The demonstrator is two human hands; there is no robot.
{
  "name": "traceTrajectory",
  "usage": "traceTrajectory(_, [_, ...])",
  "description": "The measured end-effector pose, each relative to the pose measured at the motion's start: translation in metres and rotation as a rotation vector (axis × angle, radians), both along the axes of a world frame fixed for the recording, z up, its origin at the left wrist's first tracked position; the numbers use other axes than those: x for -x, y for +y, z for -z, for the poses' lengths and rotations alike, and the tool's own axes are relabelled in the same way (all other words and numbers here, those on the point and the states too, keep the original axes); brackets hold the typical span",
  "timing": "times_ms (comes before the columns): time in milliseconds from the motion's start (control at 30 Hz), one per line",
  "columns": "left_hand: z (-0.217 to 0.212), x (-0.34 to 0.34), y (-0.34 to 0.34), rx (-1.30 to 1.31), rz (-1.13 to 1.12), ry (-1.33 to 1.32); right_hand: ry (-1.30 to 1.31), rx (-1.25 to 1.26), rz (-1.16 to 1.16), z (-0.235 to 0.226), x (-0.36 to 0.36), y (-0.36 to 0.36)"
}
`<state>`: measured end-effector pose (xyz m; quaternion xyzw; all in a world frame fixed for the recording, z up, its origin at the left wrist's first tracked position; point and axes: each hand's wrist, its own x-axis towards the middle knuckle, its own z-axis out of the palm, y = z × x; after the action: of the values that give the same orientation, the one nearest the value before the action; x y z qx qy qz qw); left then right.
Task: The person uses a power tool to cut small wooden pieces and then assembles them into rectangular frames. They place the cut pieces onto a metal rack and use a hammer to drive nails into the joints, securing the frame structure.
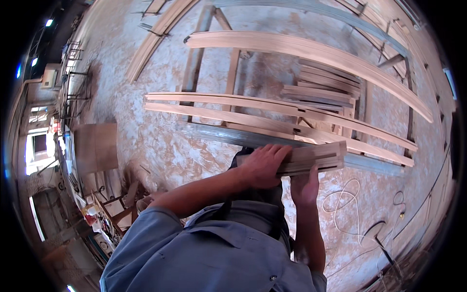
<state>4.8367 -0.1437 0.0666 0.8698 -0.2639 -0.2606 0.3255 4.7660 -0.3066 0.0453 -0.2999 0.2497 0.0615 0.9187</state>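
Observation:
I hold a small bundle of short, grooved wooden pieces (318, 158) in front of my waist. My left hand (265, 165) lies over its left end with the fingers wrapped across the top. From the near side, my right hand (305, 187) grips the bundle, its thumb up against the edge and its other fingers hidden beneath. Just beyond the bundle, two long pale wooden rails (233, 116) with dark slots lie across a metal frame (224, 134). How many pieces make up the bundle I cannot tell.
Farther across the frame rests another long wooden rail (301, 45). A stack of short boards (326, 82) sits low between the rails. White cable (357, 214) loops over the floor at right. To the left stand a brown panel (96, 147) and assorted clutter; more long timber (155, 41) lies far left.

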Motion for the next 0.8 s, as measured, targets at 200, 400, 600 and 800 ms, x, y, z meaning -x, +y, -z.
traceTrajectory(200, [0.032,-0.027,0.129,-0.111,0.022,-0.126,0.243,0.348,-0.052,0.035,0.039,-0.013])
traceTrajectory(400, [0.085,-0.049,0.264,-0.185,0.176,-0.249,0.404,0.351,0.066,0.041,0.072,0.005])
traceTrajectory(600, [0.100,-0.063,0.304,-0.089,0.061,-0.349,0.426,0.329,0.068,0.042,0.068,0.061])
traceTrajectory(800, [0.112,-0.058,0.311,-0.144,0.053,-0.463,0.414,0.333,0.099,0.032,0.069,0.098])
